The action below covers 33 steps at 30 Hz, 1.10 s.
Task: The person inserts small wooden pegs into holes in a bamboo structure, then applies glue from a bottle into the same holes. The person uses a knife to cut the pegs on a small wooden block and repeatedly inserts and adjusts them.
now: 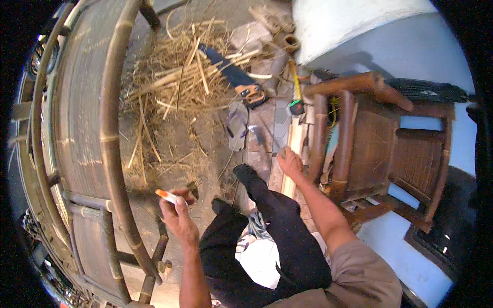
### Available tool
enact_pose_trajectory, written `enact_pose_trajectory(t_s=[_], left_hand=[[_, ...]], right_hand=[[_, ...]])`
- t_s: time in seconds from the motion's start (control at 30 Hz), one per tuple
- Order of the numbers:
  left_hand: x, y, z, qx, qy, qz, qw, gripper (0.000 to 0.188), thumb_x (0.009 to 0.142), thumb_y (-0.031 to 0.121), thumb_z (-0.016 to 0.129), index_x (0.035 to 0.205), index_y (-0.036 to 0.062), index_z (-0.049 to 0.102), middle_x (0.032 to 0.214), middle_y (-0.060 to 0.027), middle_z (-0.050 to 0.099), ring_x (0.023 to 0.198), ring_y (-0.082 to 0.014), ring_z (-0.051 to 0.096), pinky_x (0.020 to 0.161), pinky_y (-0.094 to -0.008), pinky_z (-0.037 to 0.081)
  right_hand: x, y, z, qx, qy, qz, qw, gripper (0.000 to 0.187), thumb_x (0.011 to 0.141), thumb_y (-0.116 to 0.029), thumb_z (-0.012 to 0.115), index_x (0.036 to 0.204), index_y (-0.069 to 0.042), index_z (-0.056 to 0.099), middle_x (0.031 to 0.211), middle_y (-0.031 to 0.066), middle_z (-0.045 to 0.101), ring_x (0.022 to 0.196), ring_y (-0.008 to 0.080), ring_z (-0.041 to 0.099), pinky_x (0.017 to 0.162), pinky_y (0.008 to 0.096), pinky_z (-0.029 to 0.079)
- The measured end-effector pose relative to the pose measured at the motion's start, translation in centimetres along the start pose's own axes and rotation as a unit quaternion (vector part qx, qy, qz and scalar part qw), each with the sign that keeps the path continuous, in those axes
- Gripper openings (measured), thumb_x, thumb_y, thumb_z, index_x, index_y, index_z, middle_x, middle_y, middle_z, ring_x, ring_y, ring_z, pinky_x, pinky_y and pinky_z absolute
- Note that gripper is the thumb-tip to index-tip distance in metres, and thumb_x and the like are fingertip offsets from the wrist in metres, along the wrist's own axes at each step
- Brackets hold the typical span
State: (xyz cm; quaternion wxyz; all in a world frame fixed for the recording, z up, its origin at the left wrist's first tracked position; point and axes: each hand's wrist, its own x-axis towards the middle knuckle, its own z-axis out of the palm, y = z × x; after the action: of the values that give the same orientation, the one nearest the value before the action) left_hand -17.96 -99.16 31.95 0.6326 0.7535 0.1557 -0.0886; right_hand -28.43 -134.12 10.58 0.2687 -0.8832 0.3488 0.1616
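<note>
My left hand point(179, 218) is raised beside the bamboo bench, its fingers closed round a short white stick-like thing with an orange end point(167, 195). Further right, my right hand point(291, 163) is closed over a pale split bamboo length point(295, 137) that lies on the ground and runs on under my wrist. A thin dark rod-like shape reaches forward from its fingers, but what they grip is not clear. Just beyond the bamboo's far end sits a green and black tape measure point(297, 107), its yellow tape pulled out. A handsaw point(233, 74) lies farther off.
Bamboo shavings and strips point(179, 77) are heaped on the ground at the far left. A long bamboo bench point(82, 102) stands along the left. A brown bamboo chair point(370, 149) stands close on the right. A sandal point(237, 126) lies ahead of my feet.
</note>
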Motion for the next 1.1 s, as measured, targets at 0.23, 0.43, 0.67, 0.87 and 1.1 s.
enact_pose_trajectory(t_s=[0.23,0.43,0.67,0.87,1.1], left_hand=[[8.1,-10.5,-2.4,0.048,0.035,-0.010,0.998,0.026,0.104,0.019,0.056,0.124,0.0023,0.052,0.114,-0.0114,0.065,0.089,-0.0165,0.065,0.082,-0.0326,0.054],[12.8,-14.5,-9.3,0.074,0.035,0.077,0.994,0.025,0.105,0.020,0.053,0.122,0.0012,0.054,0.110,-0.0097,0.066,0.092,-0.0167,0.066,0.086,-0.0335,0.054],[12.4,-26.5,-13.7,0.150,0.165,0.029,0.974,0.028,0.104,0.029,0.056,0.105,0.0017,0.063,0.092,-0.0095,0.070,0.082,-0.0186,0.067,0.075,-0.0360,0.053],[1.2,-39.6,-12.3,0.063,0.298,-0.102,0.947,0.035,0.096,0.032,0.058,0.106,-0.0017,0.055,0.092,-0.0221,0.063,0.088,-0.0362,0.065,0.080,-0.0462,0.048],[-14.5,-52.6,-16.9,-0.062,0.646,-0.150,0.746,0.013,0.092,0.014,0.060,0.095,0.0013,0.060,0.074,-0.0048,0.059,0.067,-0.0132,0.055,0.060,-0.0348,0.045]], right_hand=[[6.8,5.7,7.7,-0.033,0.089,-0.050,0.994,0.068,0.087,-0.032,0.068,0.143,0.001,0.047,0.127,0.0263,0.062,0.116,0.0432,0.060,0.100,0.0493,0.048],[7.2,9.0,10.6,-0.011,0.105,-0.090,0.990,0.073,0.089,-0.024,0.072,0.149,0.001,0.040,0.135,0.0279,0.056,0.124,0.0431,0.055,0.108,0.0477,0.042],[9.3,13.1,15.0,-0.157,0.159,-0.180,0.958,0.080,0.087,-0.037,0.075,0.146,0.007,0.042,0.126,0.0295,0.063,0.113,0.0450,0.062,0.098,0.0493,0.049],[15.9,14.6,13.7,-0.214,0.120,-0.146,0.958,0.073,0.092,-0.036,0.070,0.144,0.006,0.043,0.126,0.0264,0.063,0.115,0.0397,0.061,0.099,0.0449,0.049],[21.5,5.4,10.2,-0.245,0.140,-0.264,0.922,0.062,0.095,-0.032,0.067,0.140,0.004,0.046,0.121,0.0225,0.063,0.110,0.0357,0.060,0.096,0.0426,0.049]])
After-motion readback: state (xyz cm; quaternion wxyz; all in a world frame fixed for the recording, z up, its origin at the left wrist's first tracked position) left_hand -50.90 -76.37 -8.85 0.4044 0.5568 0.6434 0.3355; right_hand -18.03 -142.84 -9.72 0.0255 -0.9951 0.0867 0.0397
